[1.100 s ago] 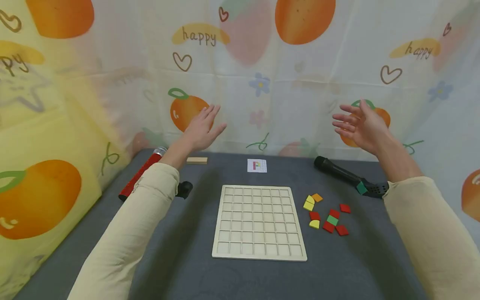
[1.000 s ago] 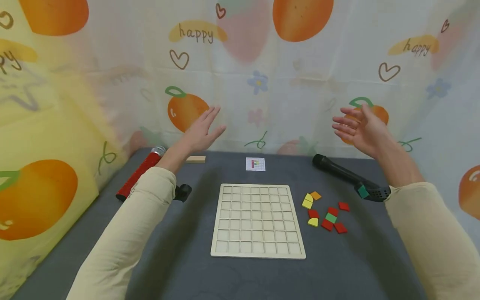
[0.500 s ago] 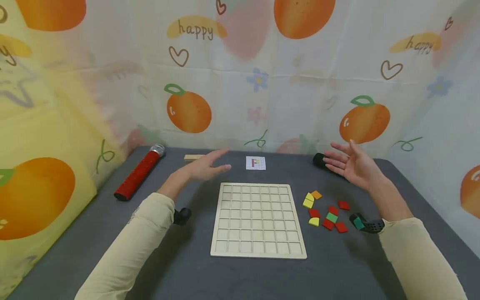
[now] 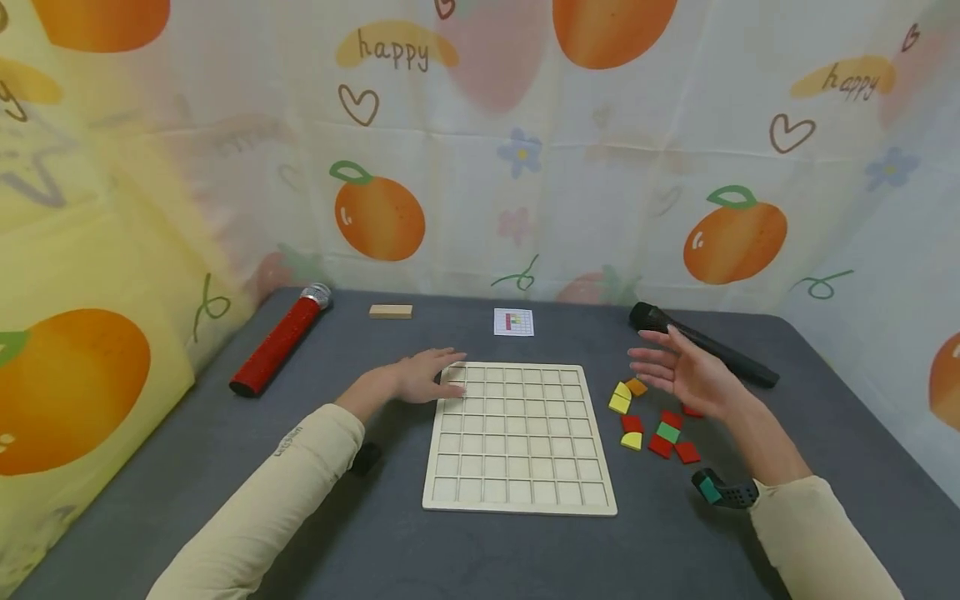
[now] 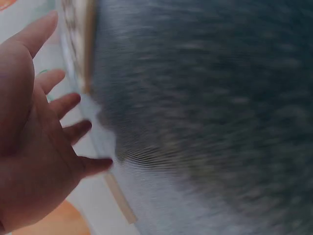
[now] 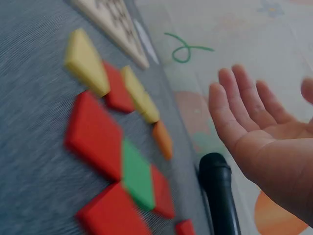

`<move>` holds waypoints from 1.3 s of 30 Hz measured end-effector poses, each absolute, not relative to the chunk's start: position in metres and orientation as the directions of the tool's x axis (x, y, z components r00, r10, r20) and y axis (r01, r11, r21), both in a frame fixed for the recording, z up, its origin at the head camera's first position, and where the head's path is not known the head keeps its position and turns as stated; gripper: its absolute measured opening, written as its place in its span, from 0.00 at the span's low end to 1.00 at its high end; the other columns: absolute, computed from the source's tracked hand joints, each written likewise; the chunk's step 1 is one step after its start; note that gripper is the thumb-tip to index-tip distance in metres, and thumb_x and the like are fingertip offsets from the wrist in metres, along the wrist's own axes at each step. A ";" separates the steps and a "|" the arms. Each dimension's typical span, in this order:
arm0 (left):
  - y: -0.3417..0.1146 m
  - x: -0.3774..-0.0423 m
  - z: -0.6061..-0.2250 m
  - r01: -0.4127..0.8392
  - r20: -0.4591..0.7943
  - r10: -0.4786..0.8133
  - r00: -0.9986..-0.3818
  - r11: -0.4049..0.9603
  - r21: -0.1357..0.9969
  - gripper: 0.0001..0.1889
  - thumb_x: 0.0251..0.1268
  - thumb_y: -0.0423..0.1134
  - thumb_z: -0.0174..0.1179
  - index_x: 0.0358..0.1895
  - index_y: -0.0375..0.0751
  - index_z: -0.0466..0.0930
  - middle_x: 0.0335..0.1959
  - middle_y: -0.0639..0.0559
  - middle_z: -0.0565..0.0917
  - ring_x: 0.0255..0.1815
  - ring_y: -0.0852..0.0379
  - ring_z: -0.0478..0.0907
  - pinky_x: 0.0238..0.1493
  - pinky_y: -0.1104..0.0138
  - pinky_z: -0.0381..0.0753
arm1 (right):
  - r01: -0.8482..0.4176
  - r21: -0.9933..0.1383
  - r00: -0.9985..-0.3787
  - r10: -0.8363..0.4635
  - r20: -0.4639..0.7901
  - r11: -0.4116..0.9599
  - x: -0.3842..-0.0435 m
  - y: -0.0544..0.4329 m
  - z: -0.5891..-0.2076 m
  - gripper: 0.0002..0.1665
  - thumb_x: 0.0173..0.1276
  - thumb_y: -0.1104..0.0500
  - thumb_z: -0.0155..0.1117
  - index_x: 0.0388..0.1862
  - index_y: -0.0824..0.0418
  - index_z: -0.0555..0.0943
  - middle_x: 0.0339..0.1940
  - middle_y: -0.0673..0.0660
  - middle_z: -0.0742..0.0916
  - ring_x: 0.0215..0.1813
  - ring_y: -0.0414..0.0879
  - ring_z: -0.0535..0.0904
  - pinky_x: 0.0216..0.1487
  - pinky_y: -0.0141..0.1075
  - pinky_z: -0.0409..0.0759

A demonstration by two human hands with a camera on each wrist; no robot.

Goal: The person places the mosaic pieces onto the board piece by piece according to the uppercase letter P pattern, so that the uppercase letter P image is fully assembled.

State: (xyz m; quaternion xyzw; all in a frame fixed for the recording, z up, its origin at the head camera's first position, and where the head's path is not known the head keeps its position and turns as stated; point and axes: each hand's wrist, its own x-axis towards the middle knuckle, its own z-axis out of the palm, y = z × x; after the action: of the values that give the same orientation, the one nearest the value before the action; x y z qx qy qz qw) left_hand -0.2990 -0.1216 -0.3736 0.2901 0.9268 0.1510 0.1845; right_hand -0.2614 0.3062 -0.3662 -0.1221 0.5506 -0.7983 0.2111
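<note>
My left hand [image 4: 420, 377] is at the upper left corner of a pale wooden grid board [image 4: 522, 510], its fingers loosely extended; whether it touches the board I cannot tell. In the left wrist view that hand [image 5: 44, 132] holds nothing. My right hand [image 4: 690, 371], palm turned inward and fingers extended, hovers above the small coloured tiles to the right of the board. Among these are a green tile [image 4: 667, 432], a red tile [image 4: 686, 452], a yellow tile [image 4: 619, 403] and an orange tile [image 4: 636, 387]. The right wrist view shows the right hand [image 6: 264, 127] holding nothing.
A red microphone [image 4: 277, 346] lies at the left of the grey table [image 4: 480, 558], a black microphone [image 4: 720, 350] at the right. Near the back edge are a small wooden block [image 4: 391, 312] and a card with a printed colour grid [image 4: 513, 322]. A patterned curtain [image 4: 465, 150] hangs behind.
Both hands have come down from in front of the curtain toward the table, the left to the board's corner and the right over the tiles. The board and tiles have not moved.
</note>
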 end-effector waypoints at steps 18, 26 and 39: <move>-0.119 -0.300 -0.390 0.409 -0.338 0.507 -0.793 0.854 0.321 0.49 0.59 0.70 0.52 0.78 0.54 0.42 0.77 0.48 0.39 0.75 0.40 0.32 0.62 0.32 0.34 | 0.150 -0.976 -0.820 -0.532 -0.210 0.155 -0.250 0.302 -0.382 0.31 0.79 0.54 0.43 0.71 0.74 0.54 0.56 0.64 0.78 0.54 0.53 0.77 0.56 0.39 0.75; -0.119 -0.301 -0.390 0.411 -0.328 0.507 -0.797 0.853 0.321 0.49 0.59 0.70 0.52 0.78 0.53 0.42 0.77 0.47 0.40 0.75 0.40 0.33 0.62 0.31 0.35 | 0.050 -0.940 -0.751 -0.609 -0.257 0.336 -0.246 0.297 -0.384 0.25 0.77 0.56 0.50 0.62 0.74 0.68 0.54 0.67 0.80 0.55 0.57 0.77 0.56 0.40 0.75; -0.117 -0.302 -0.390 0.408 -0.331 0.499 -0.801 0.859 0.309 0.50 0.58 0.71 0.52 0.78 0.53 0.42 0.77 0.48 0.40 0.75 0.40 0.34 0.62 0.32 0.36 | -0.045 -0.884 -0.728 -0.621 -0.290 0.466 -0.243 0.298 -0.377 0.27 0.76 0.53 0.51 0.66 0.70 0.68 0.59 0.64 0.79 0.59 0.54 0.75 0.57 0.39 0.74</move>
State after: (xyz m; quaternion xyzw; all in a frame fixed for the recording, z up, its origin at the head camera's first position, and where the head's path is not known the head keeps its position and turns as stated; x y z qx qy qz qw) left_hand -0.3017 -0.1174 -0.3900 0.2406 0.9422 0.1119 0.2044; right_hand -0.2430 0.2978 -0.3768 -0.2082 0.8002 -0.4731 0.3042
